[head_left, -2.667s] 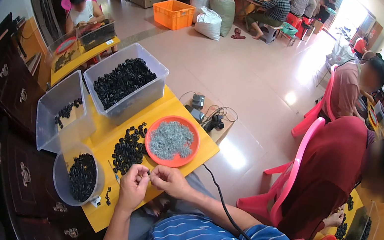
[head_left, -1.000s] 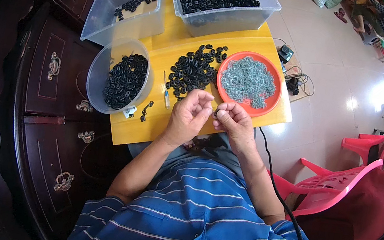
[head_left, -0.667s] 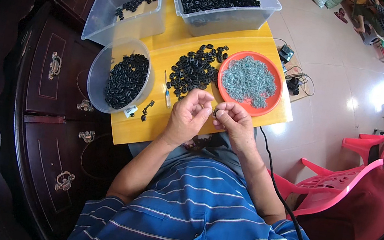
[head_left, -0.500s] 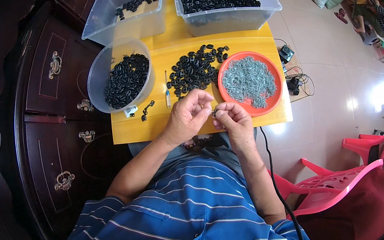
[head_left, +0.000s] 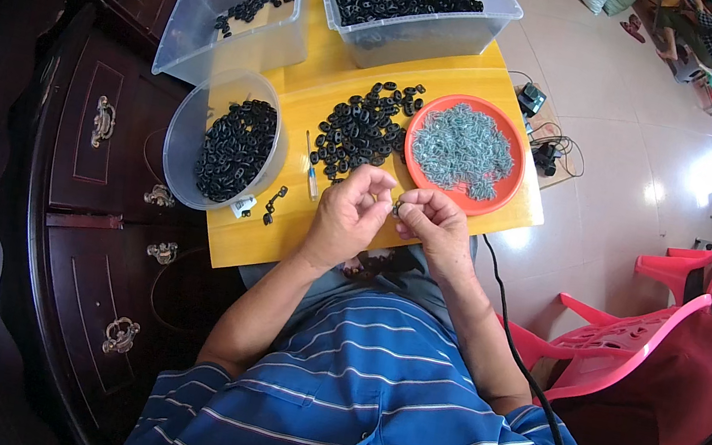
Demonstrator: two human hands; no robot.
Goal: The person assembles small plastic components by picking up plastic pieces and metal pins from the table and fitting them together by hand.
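2 hands [head_left: 394, 219] pinching 1 small black piece [head_left: 395, 209]; 3 clear tubs [head_left: 238, 13], 1 orange plate [head_left: 499, 192].

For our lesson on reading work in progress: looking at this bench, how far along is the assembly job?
Done: the round tub holds a heap of black pieces, and a few lie in the left clear bin.
In hand: the left hand and right hand pinch one small piece between their fingertips.
Left: a loose pile of black rings, an orange plate full of grey metal clips, and a full bin behind.
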